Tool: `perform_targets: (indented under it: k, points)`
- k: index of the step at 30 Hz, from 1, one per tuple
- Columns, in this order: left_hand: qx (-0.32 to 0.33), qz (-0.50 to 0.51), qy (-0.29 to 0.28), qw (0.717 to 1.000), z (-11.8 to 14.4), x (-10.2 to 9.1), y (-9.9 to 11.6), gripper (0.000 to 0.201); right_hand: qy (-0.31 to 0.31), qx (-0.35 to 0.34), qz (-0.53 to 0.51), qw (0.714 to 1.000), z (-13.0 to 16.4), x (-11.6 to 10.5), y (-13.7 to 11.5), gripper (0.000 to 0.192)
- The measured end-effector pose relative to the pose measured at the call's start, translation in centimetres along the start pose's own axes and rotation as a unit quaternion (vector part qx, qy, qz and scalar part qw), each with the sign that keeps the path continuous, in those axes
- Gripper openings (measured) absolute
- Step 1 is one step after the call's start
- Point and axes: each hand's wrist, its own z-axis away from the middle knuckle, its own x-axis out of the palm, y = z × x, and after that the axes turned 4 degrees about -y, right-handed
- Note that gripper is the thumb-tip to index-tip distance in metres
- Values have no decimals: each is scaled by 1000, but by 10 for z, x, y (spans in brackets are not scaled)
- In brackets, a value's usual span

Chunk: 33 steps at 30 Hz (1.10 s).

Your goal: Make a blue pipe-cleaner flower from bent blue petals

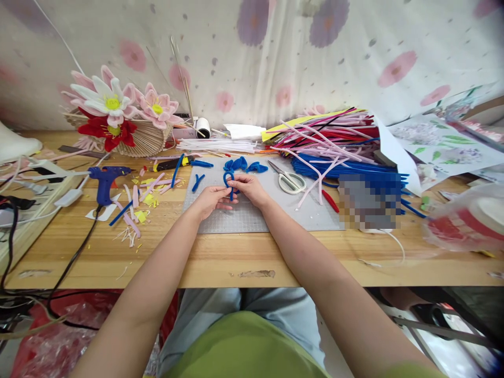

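Over the grey cutting mat (252, 223), my left hand (212, 202) and my right hand (249, 188) meet around one blue pipe cleaner (227, 177) bent into a loop. Fingers of both hands pinch it, and a short end points down between them. Just beyond lie several blue pipe-cleaner petals (238, 164). A small Y-shaped blue piece (198, 182) rests left of my left hand. Scissors with pale handles (291, 182) lie to the right of my right hand.
At left are a blue glue gun (105, 184), pliers (173, 163) and scattered pink and yellow scraps (149, 197). Fuzzy flowers (112, 102) stand behind. Bundles of pink-red pipe cleaners (331, 134) and blue pipe cleaners (354, 170) lie at right, near a plastic-wrapped cup (468, 223).
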Motion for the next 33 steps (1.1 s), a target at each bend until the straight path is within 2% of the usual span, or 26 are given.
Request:
perform_targets:
  k: [6,11,17,21,25,28,33]
  points:
    - [11,5,9,1000,0,2,1,17,-1,14,-7,1000,-2,-1,4,31]
    - [13,10,22,1000,-2,3,-1,15,7,-14,3,1000,-2,2,0,28]
    - [22,10,28,999,-2,3,-1,12,-32,5,-20,999,3,3,-6,32]
    - [29,42,-4,999,-1,2,1,12,-47,29,-97,994,4,0,-6,36]
    - [8,77,-51,996,2,4,3,12,-65,30,-208,975,2,-5,-5,38]
    - [-5,91,-57,994,3,6,3,10,-69,37,-234,969,0,-7,-4,31]
    - [-13,83,-51,995,2,8,1,10,-40,28,-267,963,0,-6,-4,28]
